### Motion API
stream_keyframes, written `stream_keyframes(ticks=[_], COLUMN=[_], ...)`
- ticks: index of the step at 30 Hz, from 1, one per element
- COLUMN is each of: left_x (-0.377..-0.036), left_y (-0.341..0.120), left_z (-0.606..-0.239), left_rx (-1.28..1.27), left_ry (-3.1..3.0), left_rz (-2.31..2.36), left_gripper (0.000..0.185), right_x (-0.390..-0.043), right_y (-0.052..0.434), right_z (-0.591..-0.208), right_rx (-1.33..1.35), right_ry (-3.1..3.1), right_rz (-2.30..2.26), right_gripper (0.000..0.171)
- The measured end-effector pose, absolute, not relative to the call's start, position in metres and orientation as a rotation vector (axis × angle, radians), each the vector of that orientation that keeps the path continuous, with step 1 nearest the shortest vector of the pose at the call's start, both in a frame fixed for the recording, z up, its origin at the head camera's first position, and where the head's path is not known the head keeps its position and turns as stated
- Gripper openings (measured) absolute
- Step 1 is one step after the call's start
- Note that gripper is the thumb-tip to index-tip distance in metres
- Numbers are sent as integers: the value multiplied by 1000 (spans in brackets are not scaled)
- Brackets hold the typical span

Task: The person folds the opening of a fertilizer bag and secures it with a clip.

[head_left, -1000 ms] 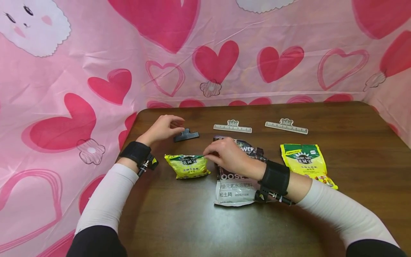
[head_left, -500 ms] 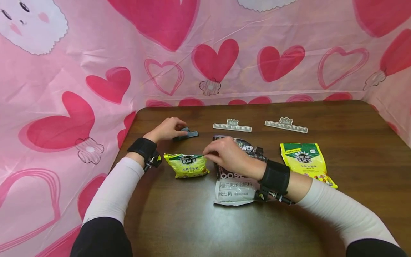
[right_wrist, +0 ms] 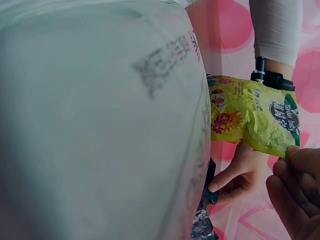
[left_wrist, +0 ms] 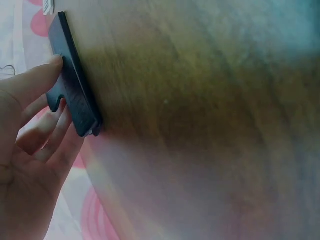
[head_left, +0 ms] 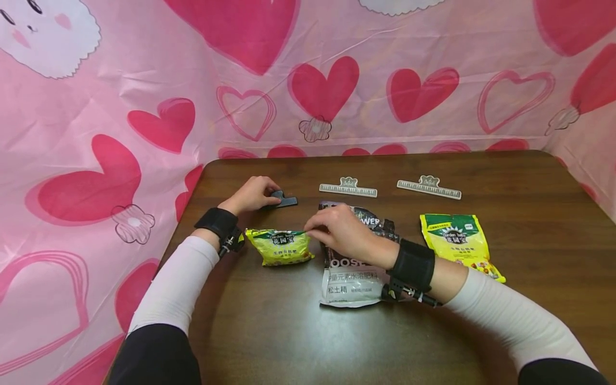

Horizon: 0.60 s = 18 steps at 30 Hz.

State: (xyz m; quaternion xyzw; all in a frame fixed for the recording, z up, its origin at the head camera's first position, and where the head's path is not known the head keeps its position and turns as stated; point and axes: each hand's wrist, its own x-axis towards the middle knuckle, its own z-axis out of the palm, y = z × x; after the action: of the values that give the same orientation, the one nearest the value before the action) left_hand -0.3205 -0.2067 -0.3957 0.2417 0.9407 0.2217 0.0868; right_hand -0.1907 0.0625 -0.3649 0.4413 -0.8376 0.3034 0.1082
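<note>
Reading the packets first: the small yellow bag (head_left: pixel 280 247) carries a green band with "Garden Baby" and Chinese characters under it, and the second yellow bag (head_left: pixel 459 243) at the right has the same print. Between them lies a dark-and-white bag (head_left: pixel 351 278); on it I can read "WER", "OOS" and the Chinese "松土精", the rest is covered by the right hand (head_left: pixel 343 233).

That hand pinches the top right corner of the small yellow bag between thumb and fingertips, and the bag lies flat on the table (head_left: pixel 529 214), near its left front part. The left hand (head_left: pixel 250 193) touches the black clip (head_left: pixel 283 200) behind this bag: thumb on one side, fingers curled on the other, around the clip's small handle. Whether they squeeze it, I cannot tell. The clip lies on the wood.

Two pale clips (head_left: pixel 348 189) (head_left: pixel 429 187) lie further back, well apart from the hands; their writing is too small to read.

One second ago the left hand was beside the black clip with fingers loose; now it has closed around it. The right hand keeps the same pinch.
</note>
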Motion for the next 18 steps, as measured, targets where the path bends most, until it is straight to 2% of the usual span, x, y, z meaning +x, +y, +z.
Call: stream_keyframes(ticks=[9,18], left_x=[-315,-309], left_y=[-208,-209], left_z=[-393,-387], left_rx=[717,767], left_ry=[2827,2832], left_rz=[720,742], left_gripper=[22,19], right_x=[-190,-189], right_y=[63,64], right_z=[-364,-366], right_rx=[1296,1302], right_ry=[-2461,-2463], right_rz=[911,914], right_gripper=[8,8])
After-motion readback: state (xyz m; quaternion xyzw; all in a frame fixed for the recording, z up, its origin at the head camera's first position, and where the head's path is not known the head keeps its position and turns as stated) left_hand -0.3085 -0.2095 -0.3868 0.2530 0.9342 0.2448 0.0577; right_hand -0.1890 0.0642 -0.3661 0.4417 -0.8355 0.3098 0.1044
